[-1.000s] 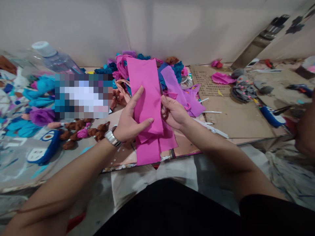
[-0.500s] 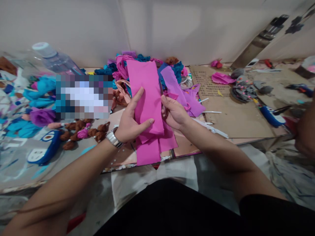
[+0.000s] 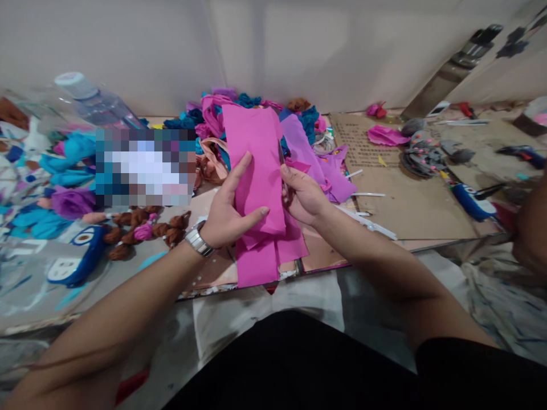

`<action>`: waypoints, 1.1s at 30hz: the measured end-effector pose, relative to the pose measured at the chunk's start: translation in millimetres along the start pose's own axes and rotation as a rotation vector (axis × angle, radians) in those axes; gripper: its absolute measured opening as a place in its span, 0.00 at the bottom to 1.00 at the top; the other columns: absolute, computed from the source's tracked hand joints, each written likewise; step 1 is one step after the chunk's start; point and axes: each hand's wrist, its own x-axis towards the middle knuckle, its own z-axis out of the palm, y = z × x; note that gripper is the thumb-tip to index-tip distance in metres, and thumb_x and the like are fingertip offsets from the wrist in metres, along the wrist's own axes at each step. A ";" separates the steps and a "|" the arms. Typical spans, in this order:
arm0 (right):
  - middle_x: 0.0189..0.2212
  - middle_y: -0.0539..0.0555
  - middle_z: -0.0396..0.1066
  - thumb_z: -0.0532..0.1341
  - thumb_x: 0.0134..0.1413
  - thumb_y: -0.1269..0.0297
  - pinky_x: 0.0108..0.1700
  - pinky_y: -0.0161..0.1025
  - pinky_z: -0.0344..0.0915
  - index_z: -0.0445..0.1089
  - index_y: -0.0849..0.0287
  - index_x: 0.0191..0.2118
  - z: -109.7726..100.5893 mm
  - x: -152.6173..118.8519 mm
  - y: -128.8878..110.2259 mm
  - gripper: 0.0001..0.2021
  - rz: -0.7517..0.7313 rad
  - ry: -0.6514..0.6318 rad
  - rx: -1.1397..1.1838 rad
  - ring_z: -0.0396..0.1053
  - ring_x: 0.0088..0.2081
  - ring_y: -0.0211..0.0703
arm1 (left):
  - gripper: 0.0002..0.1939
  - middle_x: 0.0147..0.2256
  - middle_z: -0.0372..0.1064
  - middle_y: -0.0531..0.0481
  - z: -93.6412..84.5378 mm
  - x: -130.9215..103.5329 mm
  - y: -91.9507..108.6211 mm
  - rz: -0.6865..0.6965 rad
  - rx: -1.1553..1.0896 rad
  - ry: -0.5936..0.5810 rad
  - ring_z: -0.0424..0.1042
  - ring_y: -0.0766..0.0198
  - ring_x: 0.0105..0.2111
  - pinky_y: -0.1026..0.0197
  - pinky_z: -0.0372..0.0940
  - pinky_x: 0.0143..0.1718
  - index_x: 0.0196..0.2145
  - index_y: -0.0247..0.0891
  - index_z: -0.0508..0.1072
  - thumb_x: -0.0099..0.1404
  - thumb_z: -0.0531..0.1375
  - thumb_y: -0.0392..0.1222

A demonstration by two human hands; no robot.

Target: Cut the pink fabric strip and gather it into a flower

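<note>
My left hand [image 3: 233, 208] is wrapped round a folded, layered strip of bright pink crepe paper [image 3: 258, 171], thumb across its front and fingers spread along its left side. Against the paper's right edge, my right hand [image 3: 302, 193] is closed on what look like small scissors [image 3: 281, 152]; a thin dark blade shows above the thumb, and the rest is mostly hidden by the fingers. Under the held strip, more pink paper [image 3: 256, 270] lies at the table's front edge. Purple crepe paper [image 3: 297, 142] lies just behind my right hand.
Crumpled coloured paper [image 3: 213, 114] is heaped along the wall. To the left stand a clear bottle [image 3: 102, 105], a blue-and-white case [image 3: 77, 256] and brown twisted paper pieces [image 3: 128, 230]. On the right are cardboard [image 3: 410, 210], a dark bottle [image 3: 448, 74] and another person's arm [image 3: 532, 222].
The top of the pink strip has shifted slightly right, and its upper right edge now leans outward over the purple paper. Both hands have barely moved.
</note>
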 end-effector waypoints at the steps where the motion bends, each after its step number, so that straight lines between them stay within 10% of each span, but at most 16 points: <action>1: 0.21 0.41 0.64 0.76 0.56 0.54 0.26 0.35 0.59 0.69 0.54 0.33 -0.6 0.2 0.4 0.17 -0.003 -0.008 0.006 0.59 0.22 0.33 | 0.58 0.77 0.50 0.43 0.0 0.1 0.3 -0.001 -0.002 -0.001 0.47 0.37 0.77 0.33 0.41 0.80 0.77 0.52 0.54 0.57 0.74 0.67; 33: 0.22 0.41 0.66 0.79 0.52 0.53 0.28 0.34 0.61 0.72 0.54 0.36 -4.9 0.5 8.3 0.18 -0.047 -0.066 -0.019 0.61 0.23 0.32 | 0.51 0.78 0.44 0.48 -13.8 9.1 -11.2 0.062 -0.038 0.075 0.46 0.37 0.78 0.33 0.46 0.78 0.76 0.56 0.52 0.64 0.67 0.71</action>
